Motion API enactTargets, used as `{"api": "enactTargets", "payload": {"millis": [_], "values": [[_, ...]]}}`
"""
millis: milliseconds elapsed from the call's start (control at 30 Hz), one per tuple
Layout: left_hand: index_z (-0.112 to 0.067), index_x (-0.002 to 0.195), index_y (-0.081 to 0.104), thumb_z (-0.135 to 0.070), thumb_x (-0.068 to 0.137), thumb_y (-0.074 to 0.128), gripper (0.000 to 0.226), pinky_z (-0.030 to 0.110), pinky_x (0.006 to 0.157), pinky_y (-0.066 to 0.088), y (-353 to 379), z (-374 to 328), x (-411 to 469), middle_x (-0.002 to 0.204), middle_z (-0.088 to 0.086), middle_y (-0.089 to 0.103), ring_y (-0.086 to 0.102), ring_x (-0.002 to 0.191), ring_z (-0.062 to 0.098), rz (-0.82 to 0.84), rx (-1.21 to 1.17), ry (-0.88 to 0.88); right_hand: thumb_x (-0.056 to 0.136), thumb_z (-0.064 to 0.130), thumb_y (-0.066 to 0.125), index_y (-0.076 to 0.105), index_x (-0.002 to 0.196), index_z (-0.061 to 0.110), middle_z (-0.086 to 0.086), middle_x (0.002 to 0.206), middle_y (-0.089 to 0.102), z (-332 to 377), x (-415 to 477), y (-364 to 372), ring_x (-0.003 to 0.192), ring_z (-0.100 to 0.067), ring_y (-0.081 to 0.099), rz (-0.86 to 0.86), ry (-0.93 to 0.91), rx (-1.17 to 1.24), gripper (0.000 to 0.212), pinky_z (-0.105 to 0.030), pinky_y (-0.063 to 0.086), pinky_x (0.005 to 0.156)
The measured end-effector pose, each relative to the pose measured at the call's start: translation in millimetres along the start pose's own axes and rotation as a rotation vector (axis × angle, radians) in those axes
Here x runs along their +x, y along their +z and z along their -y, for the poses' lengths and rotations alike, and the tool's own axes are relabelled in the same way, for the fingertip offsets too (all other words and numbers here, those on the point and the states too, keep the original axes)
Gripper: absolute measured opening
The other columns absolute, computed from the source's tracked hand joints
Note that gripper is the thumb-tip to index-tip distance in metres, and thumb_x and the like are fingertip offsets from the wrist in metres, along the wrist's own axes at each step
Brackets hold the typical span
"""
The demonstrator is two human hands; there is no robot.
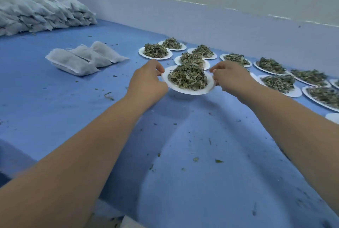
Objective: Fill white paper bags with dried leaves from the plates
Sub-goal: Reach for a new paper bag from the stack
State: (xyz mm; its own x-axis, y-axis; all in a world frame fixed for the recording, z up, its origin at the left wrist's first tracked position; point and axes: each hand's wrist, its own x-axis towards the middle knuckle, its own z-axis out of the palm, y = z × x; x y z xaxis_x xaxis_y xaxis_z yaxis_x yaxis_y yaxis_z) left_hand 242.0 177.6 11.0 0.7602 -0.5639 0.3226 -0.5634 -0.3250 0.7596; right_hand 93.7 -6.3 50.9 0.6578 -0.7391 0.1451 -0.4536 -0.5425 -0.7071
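Observation:
A white paper plate (190,91) heaped with dried green leaves (188,78) is held between both hands just above the blue cloth. My left hand (146,81) grips its left rim with curled fingers. My right hand (232,77) pinches the right rim. Three filled white paper bags (80,59) lie side by side to the left of the plate.
Several more plates of dried leaves (275,81) lie in rows behind and to the right, along a pale blue wall (201,20). A big pile of filled white bags (42,15) is stacked at the far left. Leaf crumbs (218,161) dot the blue cloth (183,154).

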Motion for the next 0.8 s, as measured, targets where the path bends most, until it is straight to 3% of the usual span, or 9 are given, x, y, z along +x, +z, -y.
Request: {"api": "enactTargets", "payload": {"millis": [100, 167, 300, 467, 567, 667, 800], "values": [[-0.033, 0.092, 0.052, -0.008, 0.072, 0.059, 0.033, 0.022, 0.063, 0.045, 33, -35, -19, 0.098, -0.012, 0.063, 0.063, 0.090, 0.009, 0.062, -0.006, 0.059, 0.095, 0.022, 0.046, 0.067, 0.097, 0.032, 0.004, 0.104, 0.068, -33, -34, -46, 0.097, -0.021, 0.068, -0.074, 0.003, -0.057, 0.023, -0.033, 0.052, 0.076], [-0.032, 0.092, 0.053, -0.007, 0.071, 0.060, 0.032, 0.024, 0.066, 0.048, 58, -60, -33, 0.094, -0.015, 0.059, 0.062, 0.091, 0.011, 0.104, -0.007, 0.103, 0.093, 0.024, 0.048, 0.066, 0.092, 0.034, 0.003, 0.104, 0.070, -54, -60, -77, 0.095, -0.023, 0.069, -0.127, 0.020, -0.079, 0.021, -0.038, 0.054, 0.082], [-0.032, 0.088, 0.055, -0.007, 0.068, 0.061, 0.032, 0.031, 0.070, 0.054, 109, -109, -66, 0.092, -0.017, 0.058, 0.063, 0.088, 0.011, 0.211, -0.045, 0.164, 0.093, 0.030, 0.049, 0.066, 0.094, 0.036, 0.004, 0.094, 0.070, -98, -116, -137, 0.084, -0.020, 0.069, -0.229, 0.099, -0.107, 0.018, -0.031, 0.049, 0.064], [-0.031, 0.090, 0.057, -0.008, 0.070, 0.060, 0.031, 0.026, 0.066, 0.051, 161, -152, -102, 0.092, -0.015, 0.059, 0.062, 0.088, 0.010, 0.330, -0.034, 0.207, 0.099, 0.032, 0.047, 0.063, 0.107, 0.036, 0.006, 0.098, 0.067, -150, -173, -185, 0.080, -0.014, 0.064, -0.227, 0.194, -0.221, 0.019, -0.030, 0.046, 0.063], [-0.029, 0.096, 0.056, -0.009, 0.073, 0.058, 0.030, 0.030, 0.069, 0.051, 176, -164, -117, 0.098, -0.008, 0.062, 0.061, 0.090, 0.013, 0.394, 0.019, 0.224, 0.101, 0.032, 0.045, 0.062, 0.108, 0.035, 0.007, 0.097, 0.066, -168, -194, -195, 0.077, -0.012, 0.061, -0.210, 0.222, -0.274, 0.019, -0.029, 0.045, 0.058], [-0.028, 0.099, 0.056, -0.010, 0.076, 0.057, 0.029, 0.032, 0.071, 0.052, 179, -171, -122, 0.102, -0.008, 0.063, 0.060, 0.094, 0.015, 0.420, 0.047, 0.211, 0.103, 0.032, 0.044, 0.060, 0.113, 0.032, 0.004, 0.089, 0.063, -177, -205, -194, 0.060, -0.015, 0.062, -0.179, 0.209, -0.305, 0.019, -0.026, 0.044, 0.049], [-0.026, 0.104, 0.056, -0.009, 0.077, 0.053, 0.031, 0.032, 0.074, 0.050, 174, -172, -123, 0.112, -0.005, 0.063, 0.058, 0.097, 0.016, 0.394, 0.073, 0.193, 0.104, 0.034, 0.043, 0.059, 0.119, 0.031, 0.003, 0.082, 0.060, -182, -207, -192, 0.056, -0.017, 0.059, -0.153, 0.203, -0.287, 0.022, -0.027, 0.044, 0.049]]}}
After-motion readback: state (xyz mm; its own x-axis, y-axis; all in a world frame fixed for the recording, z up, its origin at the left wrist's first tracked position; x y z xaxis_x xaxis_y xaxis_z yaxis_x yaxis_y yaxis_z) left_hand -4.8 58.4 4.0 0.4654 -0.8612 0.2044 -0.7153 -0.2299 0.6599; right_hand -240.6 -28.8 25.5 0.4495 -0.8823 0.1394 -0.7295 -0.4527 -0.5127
